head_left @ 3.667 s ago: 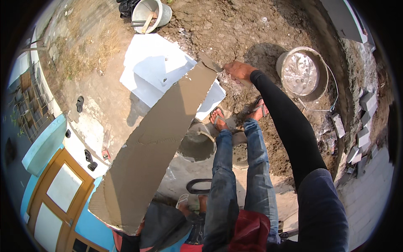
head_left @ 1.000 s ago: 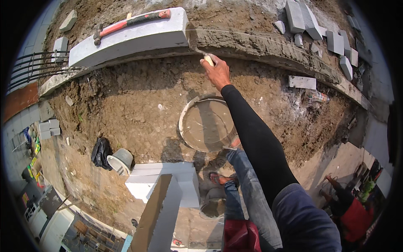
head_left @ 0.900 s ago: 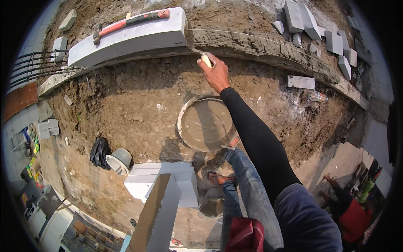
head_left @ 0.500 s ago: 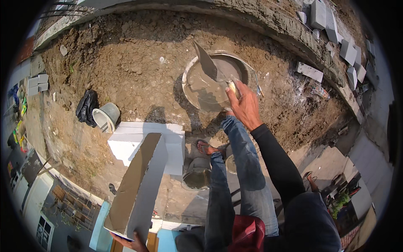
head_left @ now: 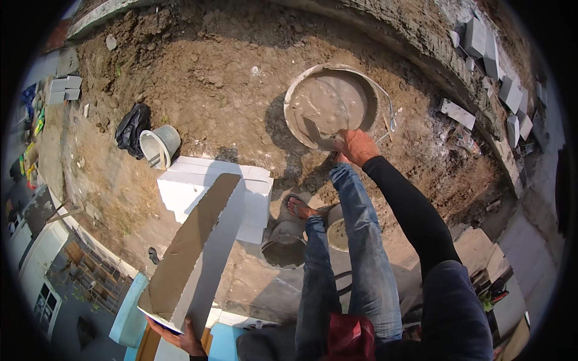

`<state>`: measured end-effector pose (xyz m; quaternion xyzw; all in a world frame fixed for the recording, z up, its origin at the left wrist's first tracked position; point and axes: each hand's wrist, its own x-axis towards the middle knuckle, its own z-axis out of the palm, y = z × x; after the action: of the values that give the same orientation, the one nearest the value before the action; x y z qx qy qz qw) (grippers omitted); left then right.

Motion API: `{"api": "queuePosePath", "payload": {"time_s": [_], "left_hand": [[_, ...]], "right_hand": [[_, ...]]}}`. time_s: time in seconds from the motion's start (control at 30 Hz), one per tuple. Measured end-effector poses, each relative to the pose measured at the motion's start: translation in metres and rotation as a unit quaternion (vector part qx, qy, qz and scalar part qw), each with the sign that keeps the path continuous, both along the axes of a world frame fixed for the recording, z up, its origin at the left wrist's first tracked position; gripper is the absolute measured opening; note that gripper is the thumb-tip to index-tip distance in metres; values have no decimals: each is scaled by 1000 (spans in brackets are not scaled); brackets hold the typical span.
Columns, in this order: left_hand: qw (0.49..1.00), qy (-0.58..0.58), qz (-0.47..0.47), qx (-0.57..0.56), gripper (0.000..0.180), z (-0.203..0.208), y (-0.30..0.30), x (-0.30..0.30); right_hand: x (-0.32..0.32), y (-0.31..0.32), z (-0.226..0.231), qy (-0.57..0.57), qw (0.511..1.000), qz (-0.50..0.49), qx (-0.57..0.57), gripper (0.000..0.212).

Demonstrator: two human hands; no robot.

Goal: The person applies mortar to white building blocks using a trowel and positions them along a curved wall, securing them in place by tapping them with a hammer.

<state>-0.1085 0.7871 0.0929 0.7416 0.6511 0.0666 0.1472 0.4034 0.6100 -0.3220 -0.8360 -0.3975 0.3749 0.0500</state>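
Observation:
My left hand (head_left: 180,338) grips the near end of a long white lightweight block (head_left: 211,265), held tilted. Grey-brown mortar (head_left: 189,243) coats its upper face in a smooth layer. Out in front, my right hand (head_left: 359,147) is closed around the handle of a trowel (head_left: 314,132); the fingers mostly hide that handle. The blade sits inside the near side of a round tub (head_left: 289,114), partly sunk in wet mortar (head_left: 337,99).
White blocks (head_left: 256,207) lie stacked beyond the held block. A grey bucket (head_left: 168,139) rests on its side by a black plastic bag (head_left: 131,129). Another bucket (head_left: 283,249) stands near my feet. A low wall (head_left: 421,63) and loose blocks (head_left: 512,93) edge the soil.
My right hand has lowered the trowel from above the tub into the mortar at its near side. The left hand still holds the coated block, its far end slightly higher in view.

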Motion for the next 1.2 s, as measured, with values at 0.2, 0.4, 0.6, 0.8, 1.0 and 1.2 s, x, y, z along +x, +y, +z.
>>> {"api": "queuePosePath", "payload": {"time_s": [0.2, 0.4, 0.6, 0.8, 1.0, 1.2], "left_hand": [[998, -48, 25, -13, 118, 5, -1, -3], [962, 251, -87, 64, 119, -7, -3, -51], [975, 219, -27, -11, 117, -7, 4, -47], [960, 271, -14, -63, 115, -7, 18, -73], [948, 306, 1, -89, 109, 13, 22, -107], [961, 253, -112, 11, 101, 8, 17, -80]], "right_hand": [[7, -29, 73, 456, 852, -256, -5, 45], [-13, -27, 81, 525, 703, -458, 143, 41], [105, 45, 94, 390, 693, -505, 335, 32], [210, 84, 35, 189, 765, -538, 299, 40], [227, 143, 18, 46, 807, -528, 260, 42], [191, 176, 16, 5, 845, -477, 241, 46]]}}
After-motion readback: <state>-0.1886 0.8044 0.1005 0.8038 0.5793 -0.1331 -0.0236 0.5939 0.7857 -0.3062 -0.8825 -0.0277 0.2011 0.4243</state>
